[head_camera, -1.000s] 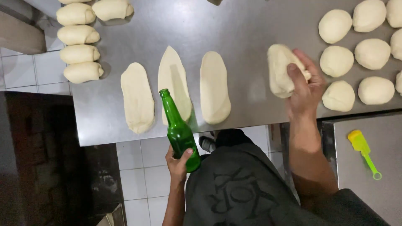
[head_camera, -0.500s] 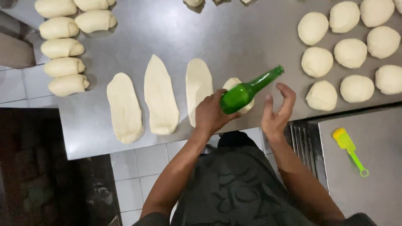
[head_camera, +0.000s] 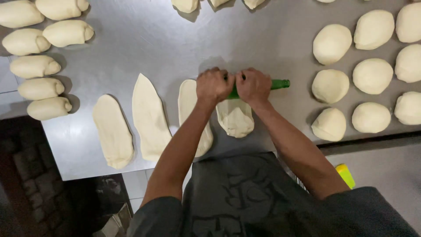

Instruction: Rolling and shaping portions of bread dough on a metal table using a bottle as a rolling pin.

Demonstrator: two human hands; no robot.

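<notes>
a: what are the hands doing?

b: the left hand (head_camera: 213, 85) and the right hand (head_camera: 253, 85) are both closing down over a green bottle (head_camera: 276, 84), side by side, pressing it flat onto a piece of dough (head_camera: 235, 117) near the front edge of the metal surface (head_camera: 153, 48)

a: which way is the bottle lying?

b: its long axis is running left to right across the surface, with the neck and cap sticking out past the right hand, pointing right. the body is hiding under the knuckles

a: how far along is it looking?

b: judging by the layout, three flattened pieces (head_camera: 149, 116) are lying stretched long to the left of the hands, so those seem done. the piece under the bottle is only partly spread, still short and thick at the near end. round dough balls (head_camera: 372, 75) are waiting on the right, well apart from the hands, and they look untouched

a: and the far left?

b: rolled dough logs (head_camera: 41, 66) are sitting in a row along the left edge
</notes>
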